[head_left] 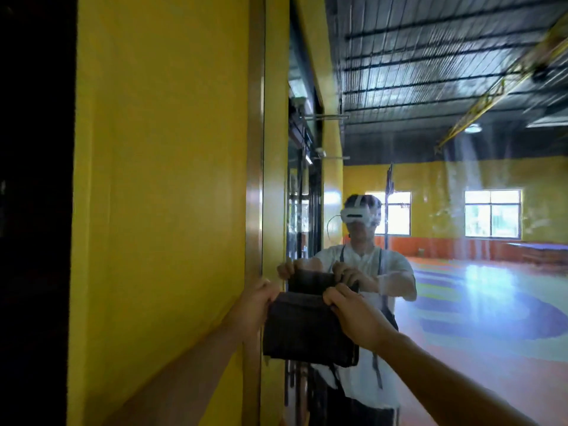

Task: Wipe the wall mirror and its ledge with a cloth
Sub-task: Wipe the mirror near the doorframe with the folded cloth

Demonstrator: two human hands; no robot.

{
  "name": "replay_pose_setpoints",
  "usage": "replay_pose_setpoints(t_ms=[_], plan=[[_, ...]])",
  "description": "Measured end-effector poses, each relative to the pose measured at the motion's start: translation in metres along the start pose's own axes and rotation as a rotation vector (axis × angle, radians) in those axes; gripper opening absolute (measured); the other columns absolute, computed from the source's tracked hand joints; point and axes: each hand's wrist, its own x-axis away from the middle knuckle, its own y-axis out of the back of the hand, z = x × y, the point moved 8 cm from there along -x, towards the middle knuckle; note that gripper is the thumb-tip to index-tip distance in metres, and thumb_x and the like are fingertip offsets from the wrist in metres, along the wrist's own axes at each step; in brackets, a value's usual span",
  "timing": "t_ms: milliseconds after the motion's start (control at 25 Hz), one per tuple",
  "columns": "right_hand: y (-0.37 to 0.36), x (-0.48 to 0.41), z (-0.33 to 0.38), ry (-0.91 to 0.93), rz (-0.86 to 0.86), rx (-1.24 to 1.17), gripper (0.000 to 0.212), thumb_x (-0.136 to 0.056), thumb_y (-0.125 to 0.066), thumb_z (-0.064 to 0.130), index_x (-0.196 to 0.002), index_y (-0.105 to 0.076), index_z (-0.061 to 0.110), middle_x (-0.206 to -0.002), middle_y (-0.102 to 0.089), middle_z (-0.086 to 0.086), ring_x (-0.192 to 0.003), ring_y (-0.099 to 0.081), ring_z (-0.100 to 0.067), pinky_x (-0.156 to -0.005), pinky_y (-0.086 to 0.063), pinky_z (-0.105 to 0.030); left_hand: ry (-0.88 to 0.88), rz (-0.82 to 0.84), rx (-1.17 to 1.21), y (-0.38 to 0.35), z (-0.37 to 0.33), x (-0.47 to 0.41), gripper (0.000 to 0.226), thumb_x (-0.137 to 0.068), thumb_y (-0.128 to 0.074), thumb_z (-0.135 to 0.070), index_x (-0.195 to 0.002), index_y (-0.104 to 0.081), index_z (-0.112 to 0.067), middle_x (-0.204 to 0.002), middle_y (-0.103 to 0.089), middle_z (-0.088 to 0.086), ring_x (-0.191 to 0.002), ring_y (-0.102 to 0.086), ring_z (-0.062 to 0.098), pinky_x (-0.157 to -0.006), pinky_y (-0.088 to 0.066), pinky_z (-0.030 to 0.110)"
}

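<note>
A large wall mirror (461, 210) fills the right part of the head view, with a metal frame strip (255, 179) along its left edge. A dark folded cloth (304, 330) hangs in front of the glass near that edge. My left hand (256, 305) grips the cloth's upper left corner. My right hand (353, 315) grips its upper right corner. The cloth hangs spread between both hands, close to the glass; I cannot tell whether it touches. The mirror shows a person holding the same cloth. The ledge is not in view.
A yellow wall (159, 210) runs along the left of the mirror, with a dark area (33, 210) beyond it at far left. The mirror reflects a hall with windows, a coloured floor and a metal roof. Streaks show on the glass at the right.
</note>
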Motion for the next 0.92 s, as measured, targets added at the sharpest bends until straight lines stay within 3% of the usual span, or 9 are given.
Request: replay_pose_setpoints(t_ms=[120, 200, 280, 440, 560, 600, 720, 840, 920], plan=[[0.044, -0.055, -0.007, 0.079, -0.154, 0.180, 0.015, -0.086, -0.040, 0.026, -0.095, -0.052, 0.029, -0.105, -0.052, 0.004, -0.086, -0.055, -0.017, -0.078, -0.047, -0.036, 0.032, -0.159, -0.043, 0.049, -0.025, -0.048, 0.026, -0.097, -0.049, -0.003, -0.075, -0.048, -0.016, -0.068, -0.048, -0.006, -0.058, -0.049, 0.005, -0.053, -0.042, 0.017], [0.078, -0.094, -0.011, 0.077, -0.235, 0.262, 0.022, -0.085, -0.046, 0.021, -0.102, -0.057, 0.030, -0.111, -0.054, 0.002, -0.092, -0.057, -0.023, -0.082, -0.048, -0.042, -0.009, -0.203, -0.012, 0.074, -0.045, -0.084, 0.018, -0.102, -0.045, -0.007, -0.089, -0.054, -0.016, -0.075, -0.046, -0.015, -0.068, -0.051, -0.007, -0.059, -0.038, 0.005], [0.118, -0.132, -0.012, 0.049, -0.316, 0.320, 0.030, -0.086, -0.058, 0.012, -0.112, -0.062, 0.027, -0.116, -0.056, -0.001, -0.094, -0.059, -0.029, -0.081, -0.050, -0.043, -0.062, -0.283, -0.007, 0.102, -0.062, -0.119, 0.014, -0.104, -0.044, -0.009, -0.101, -0.057, -0.014, -0.083, -0.045, -0.017, -0.073, -0.050, -0.012, -0.065, -0.038, 0.002], [0.196, -0.201, -0.012, 0.003, -0.452, 0.391, 0.035, -0.086, -0.066, 0.000, -0.117, -0.070, 0.017, -0.114, -0.063, -0.009, -0.099, -0.062, -0.036, -0.084, -0.047, -0.044, -0.183, -0.402, -0.167, 0.145, -0.103, -0.198, 0.020, -0.096, -0.047, 0.003, -0.102, -0.062, -0.010, -0.100, -0.046, -0.002, -0.086, -0.042, 0.008, -0.071, -0.035, 0.021], [0.236, -0.245, -0.014, -0.040, -0.495, 0.465, 0.037, -0.093, -0.058, 0.005, -0.125, -0.068, 0.020, -0.122, -0.060, -0.008, -0.114, -0.055, -0.035, -0.093, -0.039, -0.045, -0.228, -0.525, -0.248, 0.176, -0.127, -0.249, 0.018, -0.084, -0.048, -0.008, -0.078, -0.056, -0.023, -0.089, -0.051, 0.003, -0.084, -0.049, 0.026, -0.072, -0.041, 0.036], [0.245, -0.259, -0.014, -0.058, -0.498, 0.491, 0.038, -0.096, -0.055, 0.008, -0.130, -0.065, 0.022, -0.127, -0.058, -0.006, -0.120, -0.051, -0.033, -0.098, -0.037, -0.045, -0.239, -0.571, -0.346, 0.184, -0.134, -0.267, 0.018, -0.084, -0.048, -0.009, -0.078, -0.055, -0.024, -0.089, -0.053, 0.006, -0.085, -0.051, 0.029, -0.073, -0.044, 0.040], [0.265, -0.299, -0.011, -0.092, -0.492, 0.566, 0.042, -0.099, -0.050, 0.013, -0.139, -0.057, 0.025, -0.137, -0.052, -0.005, -0.131, -0.041, -0.030, -0.109, -0.031, -0.044, -0.164, -0.589, -0.456, 0.201, -0.141, -0.314, 0.022, -0.093, -0.047, 0.002, -0.104, -0.057, -0.014, -0.110, -0.058, 0.015, -0.102, -0.054, 0.033, -0.087, -0.051, 0.046], [0.264, -0.330, -0.009, -0.129, -0.492, 0.702, 0.039, -0.101, -0.047, 0.021, -0.138, -0.058, 0.021, -0.141, -0.049, -0.007, -0.133, -0.036, -0.031, -0.109, -0.028, -0.045, -0.086, -0.648, -0.605, 0.204, -0.136, -0.347, 0.026, -0.099, -0.052, -0.011, -0.124, -0.058, -0.015, -0.130, -0.052, 0.012, -0.121, -0.046, 0.031, -0.101, -0.045, 0.042], [0.255, -0.336, -0.004, -0.141, -0.566, 0.753, 0.044, -0.100, -0.044, 0.037, -0.127, -0.067, 0.010, -0.145, -0.048, -0.012, -0.135, -0.035, -0.033, -0.112, -0.022, -0.047, -0.094, -0.713, -0.702, 0.192, -0.129, -0.350, 0.032, -0.097, -0.056, -0.024, -0.127, -0.059, -0.012, -0.140, -0.043, 0.014, -0.127, -0.040, 0.033, -0.103, -0.039, 0.043]])
